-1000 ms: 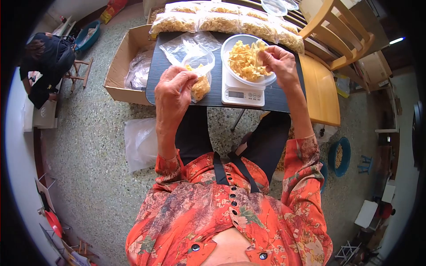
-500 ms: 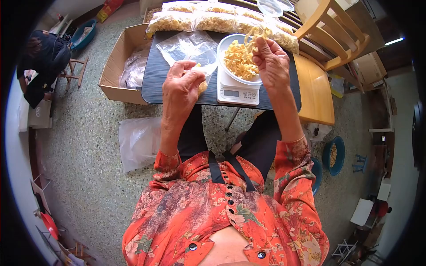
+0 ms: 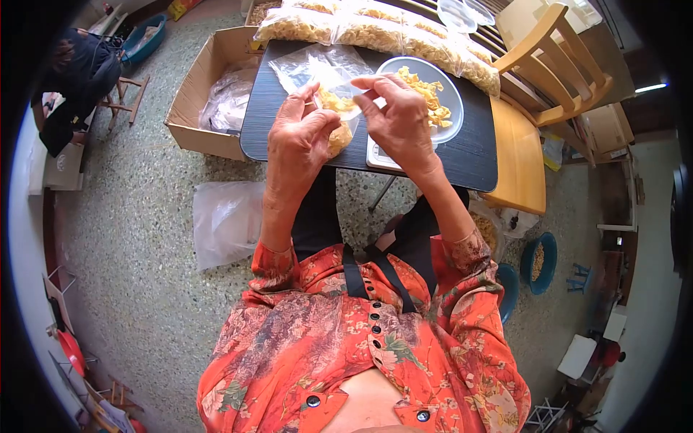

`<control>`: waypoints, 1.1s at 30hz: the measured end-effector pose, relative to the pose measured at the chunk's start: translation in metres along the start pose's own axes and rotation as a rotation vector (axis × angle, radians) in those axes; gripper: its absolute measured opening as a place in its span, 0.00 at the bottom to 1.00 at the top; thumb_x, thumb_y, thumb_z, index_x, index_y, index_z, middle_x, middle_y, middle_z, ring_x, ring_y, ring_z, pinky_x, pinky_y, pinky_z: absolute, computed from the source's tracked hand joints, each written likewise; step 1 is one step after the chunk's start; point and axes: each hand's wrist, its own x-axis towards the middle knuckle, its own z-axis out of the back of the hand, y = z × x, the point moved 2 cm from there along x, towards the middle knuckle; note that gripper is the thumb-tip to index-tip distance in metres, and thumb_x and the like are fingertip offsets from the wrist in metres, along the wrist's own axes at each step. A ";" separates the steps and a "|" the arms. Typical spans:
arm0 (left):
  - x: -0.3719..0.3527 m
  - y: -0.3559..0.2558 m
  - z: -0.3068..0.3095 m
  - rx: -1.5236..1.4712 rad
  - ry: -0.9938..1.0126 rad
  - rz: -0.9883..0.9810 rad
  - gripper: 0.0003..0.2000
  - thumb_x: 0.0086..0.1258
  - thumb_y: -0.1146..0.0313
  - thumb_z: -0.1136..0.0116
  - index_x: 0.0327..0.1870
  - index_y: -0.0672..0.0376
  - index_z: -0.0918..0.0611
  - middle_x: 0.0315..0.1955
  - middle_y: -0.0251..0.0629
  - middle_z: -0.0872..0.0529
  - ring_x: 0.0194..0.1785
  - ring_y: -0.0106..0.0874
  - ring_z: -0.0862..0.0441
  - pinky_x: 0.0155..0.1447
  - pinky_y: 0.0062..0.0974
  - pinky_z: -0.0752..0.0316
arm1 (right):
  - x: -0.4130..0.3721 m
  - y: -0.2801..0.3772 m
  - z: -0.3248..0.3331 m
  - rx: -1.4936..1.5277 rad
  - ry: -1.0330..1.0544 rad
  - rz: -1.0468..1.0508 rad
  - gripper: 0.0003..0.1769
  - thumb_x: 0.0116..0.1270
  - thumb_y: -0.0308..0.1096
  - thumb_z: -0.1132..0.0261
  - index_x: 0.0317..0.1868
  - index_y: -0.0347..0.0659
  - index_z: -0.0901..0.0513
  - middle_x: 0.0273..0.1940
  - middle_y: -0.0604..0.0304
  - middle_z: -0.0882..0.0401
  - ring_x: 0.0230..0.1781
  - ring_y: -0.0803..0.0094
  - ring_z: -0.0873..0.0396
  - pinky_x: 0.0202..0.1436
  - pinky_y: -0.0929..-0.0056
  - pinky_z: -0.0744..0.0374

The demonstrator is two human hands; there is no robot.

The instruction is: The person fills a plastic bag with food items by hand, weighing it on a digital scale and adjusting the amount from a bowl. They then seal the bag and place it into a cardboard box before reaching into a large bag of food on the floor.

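Note:
My left hand (image 3: pixel 298 137) grips the near left side of a clear plastic bag (image 3: pixel 339 138), which holds yellowish dried flakes low down and near its mouth. My right hand (image 3: pixel 401 121) is at the right side of the bag's mouth, thumb and forefinger pinched on its edge. Just beyond my right hand stands a white bowl (image 3: pixel 458 108) with more dried yellow strips (image 3: pixel 437 110) in it. The bowl sits over a white kitchen scale (image 3: pixel 377 155), mostly hidden by my right hand and wrist.
Filled bags (image 3: pixel 368 32) line the far edge of the dark table (image 3: pixel 469 155). Flat clear bags (image 3: pixel 303 65) lie on its left part. A cardboard box (image 3: pixel 180 108) stands left, a wooden chair (image 3: pixel 520 159) right. Another person (image 3: pixel 83 79) sits at far left.
My right hand has come left from the bowl, where it held a bunch of strips, to the bag's mouth. The bowl holds fewer strips, and the view has shifted slightly.

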 end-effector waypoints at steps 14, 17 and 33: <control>0.001 -0.003 0.010 0.074 0.031 0.024 0.06 0.64 0.83 0.35 0.40 0.64 0.13 0.58 0.49 0.16 0.60 0.42 0.16 0.63 0.34 0.20 | -0.002 -0.005 -0.011 -0.209 0.368 0.342 0.21 0.55 0.39 0.23 0.48 0.41 0.14 0.47 0.54 0.14 0.55 0.56 0.19 0.61 0.61 0.21; 0.001 -0.002 0.012 0.076 0.017 0.033 0.06 0.64 0.82 0.34 0.40 0.64 0.13 0.58 0.48 0.15 0.60 0.41 0.16 0.64 0.34 0.21 | -0.002 -0.013 0.024 -0.009 0.124 0.203 0.15 0.61 0.37 0.25 0.46 0.41 0.13 0.43 0.52 0.12 0.45 0.59 0.14 0.54 0.64 0.17; 0.001 -0.005 0.002 0.062 0.016 0.015 0.07 0.62 0.82 0.32 0.41 0.63 0.12 0.57 0.51 0.15 0.60 0.44 0.16 0.62 0.36 0.21 | -0.010 -0.080 0.061 -0.644 0.174 -0.041 0.09 0.62 0.37 0.28 0.40 0.44 0.11 0.36 0.52 0.11 0.37 0.57 0.13 0.47 0.62 0.17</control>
